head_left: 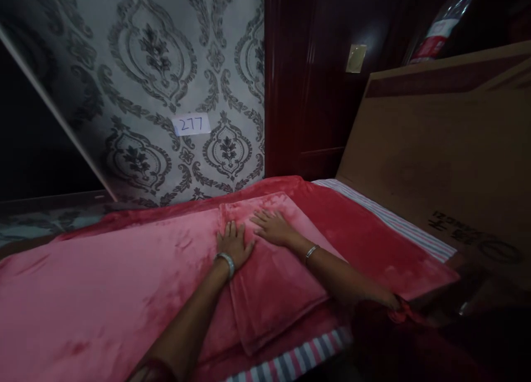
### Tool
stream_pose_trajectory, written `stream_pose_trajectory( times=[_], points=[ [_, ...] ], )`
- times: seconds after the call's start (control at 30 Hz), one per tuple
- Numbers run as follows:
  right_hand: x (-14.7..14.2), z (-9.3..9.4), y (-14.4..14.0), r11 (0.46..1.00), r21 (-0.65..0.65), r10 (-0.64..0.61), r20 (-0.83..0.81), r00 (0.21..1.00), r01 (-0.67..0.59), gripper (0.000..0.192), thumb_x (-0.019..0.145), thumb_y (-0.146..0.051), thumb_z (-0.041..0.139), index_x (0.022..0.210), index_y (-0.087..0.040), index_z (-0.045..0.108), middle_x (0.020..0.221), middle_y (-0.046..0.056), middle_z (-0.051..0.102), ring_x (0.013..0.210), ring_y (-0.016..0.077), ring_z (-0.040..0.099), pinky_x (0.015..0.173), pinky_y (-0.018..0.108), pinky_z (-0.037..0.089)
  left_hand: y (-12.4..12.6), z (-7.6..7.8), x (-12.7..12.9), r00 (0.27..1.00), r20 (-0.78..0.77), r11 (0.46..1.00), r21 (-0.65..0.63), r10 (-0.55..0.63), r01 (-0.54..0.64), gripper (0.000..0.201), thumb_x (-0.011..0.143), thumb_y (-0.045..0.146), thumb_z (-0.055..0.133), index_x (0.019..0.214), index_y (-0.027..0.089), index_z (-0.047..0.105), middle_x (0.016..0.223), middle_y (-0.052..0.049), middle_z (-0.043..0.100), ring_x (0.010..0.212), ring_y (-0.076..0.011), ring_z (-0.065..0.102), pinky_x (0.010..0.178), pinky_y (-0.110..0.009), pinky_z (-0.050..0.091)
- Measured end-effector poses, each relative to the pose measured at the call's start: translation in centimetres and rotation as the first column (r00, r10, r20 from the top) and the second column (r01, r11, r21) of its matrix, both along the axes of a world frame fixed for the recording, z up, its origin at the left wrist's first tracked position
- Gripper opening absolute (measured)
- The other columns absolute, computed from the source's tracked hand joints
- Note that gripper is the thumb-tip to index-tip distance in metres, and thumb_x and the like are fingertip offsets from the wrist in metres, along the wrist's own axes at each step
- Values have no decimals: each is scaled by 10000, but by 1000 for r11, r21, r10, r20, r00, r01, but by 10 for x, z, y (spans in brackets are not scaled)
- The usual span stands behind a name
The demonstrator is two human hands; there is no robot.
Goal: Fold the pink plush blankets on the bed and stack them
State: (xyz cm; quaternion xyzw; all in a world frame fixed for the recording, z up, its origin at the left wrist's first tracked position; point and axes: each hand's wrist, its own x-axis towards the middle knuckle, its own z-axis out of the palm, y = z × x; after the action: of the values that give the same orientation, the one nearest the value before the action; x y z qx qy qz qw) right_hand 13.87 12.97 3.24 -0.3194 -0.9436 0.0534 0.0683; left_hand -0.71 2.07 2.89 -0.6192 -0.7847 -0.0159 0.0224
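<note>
A pink-red plush blanket (136, 282) is spread over the surface before me, with one end folded over into a flap (277, 288). My left hand (234, 245) lies flat near the flap's left edge, fingers stretched out. Farther right, my right hand (272, 227) rests palm down on the same flap, its fingers spread and pointing left. Neither hand grips anything. A striped cloth (290, 360) shows beneath the blanket along the near edge and again at the right.
A large cardboard box (435, 150) stands at the right, with a plastic bottle (440, 31) above it. Behind are a patterned wall, a paper label (191, 124) reading 277, and a dark red wooden panel (307, 67). A dark screen-like panel (37, 133) is at the left.
</note>
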Motion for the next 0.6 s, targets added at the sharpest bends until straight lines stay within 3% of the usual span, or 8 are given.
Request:
stream_pose_trajectory(
  times=[0.1, 0.23, 0.37, 0.47, 0.6],
  points=[
    [31, -14, 37, 986, -17, -168, -7, 986, 168, 581, 1024, -521, 301, 1558, -294, 327, 1653, 43, 209, 1528, 289, 125, 1205, 599, 102, -1, -12, -2, 1000, 10, 1000, -1, -13, 13, 757, 957, 584, 308, 1565, 133, 295, 1638, -206, 209, 1522, -347, 177, 1172, -626, 209],
    [63, -28, 74, 895, -125, -432, 1, 902, 429, 590, 1025, -535, 236, 1581, -337, 239, 1662, 29, 176, 1522, 293, 158, 1177, 610, 190, -1, -10, -2, 1000, 24, 1000, -20, -15, 15, 772, 948, 592, 308, 1571, 137, 281, 1638, -209, 208, 1521, -355, 176, 1171, -634, 202],
    [70, -34, 79, 872, -134, -473, 9, 881, 470, 589, 1034, -491, 185, 1595, -311, 199, 1644, 54, 244, 1513, 286, 197, 1175, 583, 220, -2, -11, -3, 999, 36, 1000, -2, -19, 19, 771, 943, 591, 320, 1571, 144, 282, 1638, -209, 211, 1519, -359, 182, 1167, -639, 206],
    [69, -27, 75, 866, -130, -484, 24, 875, 483, 590, 1031, -480, 222, 1591, -294, 224, 1639, 74, 257, 1501, 295, 235, 1161, 581, 257, -5, -8, -3, 997, 76, 1000, -11, -20, 21, 774, 939, 597, 334, 1565, 144, 295, 1642, -203, 203, 1524, -354, 163, 1173, -634, 191],
    [55, -4, 71, 869, -80, -489, 14, 872, 489, 596, 1024, -434, 271, 1588, -242, 246, 1658, 114, 172, 1513, 337, 174, 1149, 646, 225, -1, 15, -4, 989, 143, 999, 0, -34, 34, 695, 936, 532, 395, 1520, 156, 378, 1615, -180, 302, 1487, -345, 278, 1158, -630, 242]
  ],
)
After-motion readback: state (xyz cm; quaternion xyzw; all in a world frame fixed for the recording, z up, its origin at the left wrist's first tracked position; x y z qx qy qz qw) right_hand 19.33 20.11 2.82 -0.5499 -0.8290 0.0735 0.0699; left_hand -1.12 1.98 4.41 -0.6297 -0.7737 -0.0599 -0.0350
